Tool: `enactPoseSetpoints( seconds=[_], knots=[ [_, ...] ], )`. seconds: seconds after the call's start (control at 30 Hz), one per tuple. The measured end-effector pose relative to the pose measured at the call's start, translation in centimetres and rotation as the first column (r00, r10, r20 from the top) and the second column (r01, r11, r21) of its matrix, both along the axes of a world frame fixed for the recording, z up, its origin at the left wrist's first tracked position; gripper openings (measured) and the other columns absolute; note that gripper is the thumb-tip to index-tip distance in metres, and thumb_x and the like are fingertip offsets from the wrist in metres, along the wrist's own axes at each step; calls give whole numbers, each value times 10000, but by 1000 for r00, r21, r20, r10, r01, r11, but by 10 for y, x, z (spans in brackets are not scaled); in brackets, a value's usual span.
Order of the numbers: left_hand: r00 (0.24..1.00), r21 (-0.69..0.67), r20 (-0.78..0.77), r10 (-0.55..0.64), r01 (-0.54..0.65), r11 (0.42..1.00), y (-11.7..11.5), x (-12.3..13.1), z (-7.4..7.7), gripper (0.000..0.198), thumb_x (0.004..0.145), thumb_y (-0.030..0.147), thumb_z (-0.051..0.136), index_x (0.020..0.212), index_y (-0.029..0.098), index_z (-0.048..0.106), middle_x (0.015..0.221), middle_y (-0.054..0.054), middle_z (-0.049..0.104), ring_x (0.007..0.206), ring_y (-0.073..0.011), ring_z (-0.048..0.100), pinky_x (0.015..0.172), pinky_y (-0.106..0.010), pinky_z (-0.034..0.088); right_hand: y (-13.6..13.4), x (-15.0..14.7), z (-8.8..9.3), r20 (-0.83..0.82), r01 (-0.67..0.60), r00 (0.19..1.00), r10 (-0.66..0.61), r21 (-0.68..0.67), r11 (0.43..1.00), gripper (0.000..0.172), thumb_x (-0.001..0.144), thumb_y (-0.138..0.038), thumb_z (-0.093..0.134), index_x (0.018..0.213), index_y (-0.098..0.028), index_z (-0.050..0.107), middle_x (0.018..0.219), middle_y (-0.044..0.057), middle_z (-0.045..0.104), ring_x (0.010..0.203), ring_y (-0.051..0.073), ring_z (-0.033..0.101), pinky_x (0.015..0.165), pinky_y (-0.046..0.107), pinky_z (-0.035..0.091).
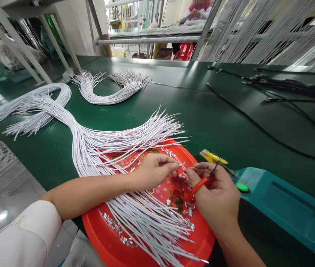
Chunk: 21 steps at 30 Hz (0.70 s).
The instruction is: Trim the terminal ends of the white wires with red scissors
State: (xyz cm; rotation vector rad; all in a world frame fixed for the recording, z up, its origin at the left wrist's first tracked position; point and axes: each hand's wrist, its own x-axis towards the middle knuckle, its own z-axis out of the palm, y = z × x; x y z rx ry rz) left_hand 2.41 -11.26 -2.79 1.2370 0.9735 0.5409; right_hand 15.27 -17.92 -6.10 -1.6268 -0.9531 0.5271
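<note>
My left hand is closed in a pinch on the end of a white wire, above a red tray. Close to that wire end, my right hand is closed around a hand tool with red handles. Its working end is partly hidden, so whether it is pliers or cutters I cannot make out. Thumb and forefinger of this hand meet just beside the wire tip. White wires fan across the tray under my left forearm, and small shiny metal pieces lie scattered in it.
Right of the tray lies a teal machine with a green button and a yellow tool by its tip. Behind are a wire bundle and black cables on the green table. Another person sits across the room.
</note>
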Motion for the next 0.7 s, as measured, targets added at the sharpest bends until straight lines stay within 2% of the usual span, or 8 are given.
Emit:
enactPoseSetpoints(
  seconds=[0.13, 0.27, 0.43, 0.57, 0.7],
  knots=[
    [999, 3, -7, 33, -33, 999, 2, -1, 1, 108, 797, 157, 569, 759, 80, 635, 578, 27, 554, 516, -40, 453, 575, -189, 394, -1, 3, 1, 64, -119, 990, 124, -76, 990, 235, 691, -397, 643, 809, -207, 570, 604, -13, 582, 517, 132, 556, 487, 241, 463],
    [999, 22, 21, 24, -25, 999, 2, -2, -1, 109, 797, 170, 574, 771, 78, 627, 584, 31, 551, 506, -31, 437, 568, -181, 391, -2, 2, 5, 175, -177, 964, 199, -131, 975, 226, 684, -415, 624, 757, -208, 569, 543, -23, 559, 455, 126, 523, 442, 229, 428],
    [998, -20, 56, 35, -34, 999, 2, -2, 1, 91, 795, 148, 571, 754, 83, 619, 569, 41, 541, 487, -25, 437, 555, -170, 395, -2, 3, 3, 200, -290, 919, 338, -234, 928, 193, 696, -408, 591, 720, -219, 556, 566, -18, 584, 491, 141, 549, 450, 232, 421],
    [997, -27, 63, 52, -51, 998, 2, -1, 6, 76, 776, 98, 576, 723, 78, 627, 586, 27, 563, 529, -40, 491, 564, -170, 410, -2, 4, 0, 224, -316, 889, 400, -331, 889, 213, 725, -426, 553, 772, -220, 568, 634, -2, 625, 542, 154, 572, 503, 253, 437],
    [998, -23, 48, 47, -46, 999, 1, -1, 5, 65, 766, 82, 586, 725, 74, 636, 601, 16, 581, 560, -51, 518, 578, -175, 421, -3, 4, 1, 227, -324, 879, 420, -364, 873, 215, 732, -427, 539, 783, -220, 572, 653, 8, 641, 561, 164, 586, 526, 263, 441]
  ],
)
